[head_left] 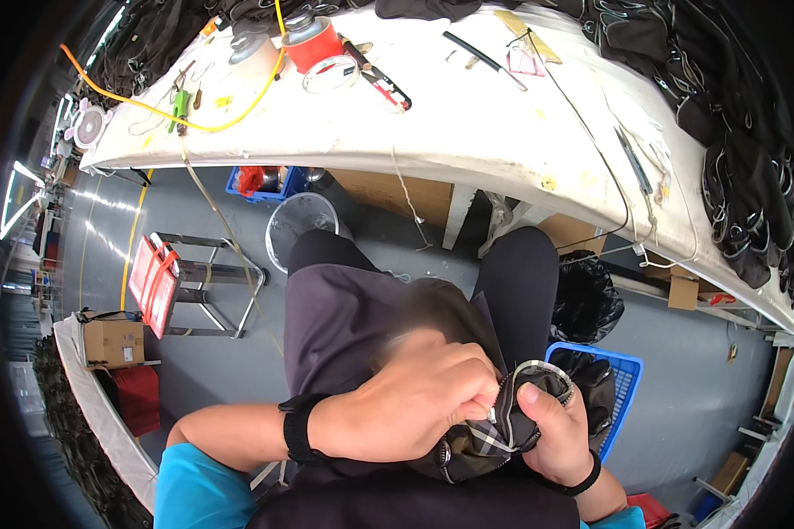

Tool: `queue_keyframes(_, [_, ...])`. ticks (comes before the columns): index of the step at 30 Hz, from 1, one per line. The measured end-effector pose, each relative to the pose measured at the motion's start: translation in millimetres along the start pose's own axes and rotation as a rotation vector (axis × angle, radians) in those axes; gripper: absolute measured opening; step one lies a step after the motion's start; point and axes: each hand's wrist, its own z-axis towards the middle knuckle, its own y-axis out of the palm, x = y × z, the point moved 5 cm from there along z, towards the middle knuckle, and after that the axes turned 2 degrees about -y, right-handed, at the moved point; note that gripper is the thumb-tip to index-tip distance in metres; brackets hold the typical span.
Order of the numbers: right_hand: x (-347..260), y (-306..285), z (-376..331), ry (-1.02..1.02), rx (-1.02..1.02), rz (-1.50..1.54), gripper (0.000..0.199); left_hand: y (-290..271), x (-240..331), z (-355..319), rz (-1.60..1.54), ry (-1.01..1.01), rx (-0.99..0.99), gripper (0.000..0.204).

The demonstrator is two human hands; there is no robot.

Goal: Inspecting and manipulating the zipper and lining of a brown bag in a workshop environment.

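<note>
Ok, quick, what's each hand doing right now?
Left hand: closed, fingertips pinching the dark fabric piece.
Right hand: holding the same piece, thumb on top; its other fingers are mostly hidden.

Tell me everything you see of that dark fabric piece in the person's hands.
The dark fabric piece looks soft and is bent and bunched, with pale crossing stripes on one part. A pale edging curves around its upper end, and one edge seems to carry zipper teeth. The left hand pinches it; the right hand grips it, thumb on top, over the lap.
</note>
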Motion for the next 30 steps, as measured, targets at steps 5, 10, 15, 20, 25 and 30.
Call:
queue_keyframes(5, [2,-4,0,0.026,0.030,-0.018,0.017,5,-16,-13,-0.409,-0.074,0.082,0.007])
queue_keyframes(10, [0,-11,-4,0.027,0.181,-0.016,0.018,-24,-62,-30,-0.673,-0.351,0.364,0.014])
queue_keyframes(15, [-1,-5,8,0.067,0.114,0.014,0.015,-52,-9,-19,0.136,0.090,0.352,0.013])
queue_keyframes(20, [0,0,12,0.055,0.062,0.018,0.016,-32,17,1,0.427,0.321,0.254,0.022])
queue_keyframes(25, [1,-1,13,0.069,-0.010,0.037,0.014,-27,9,8,0.318,0.284,0.100,0.016])
queue_keyframes(30, [3,-2,14,0.079,-0.023,0.028,0.015,-21,4,6,0.225,0.195,0.096,0.012])
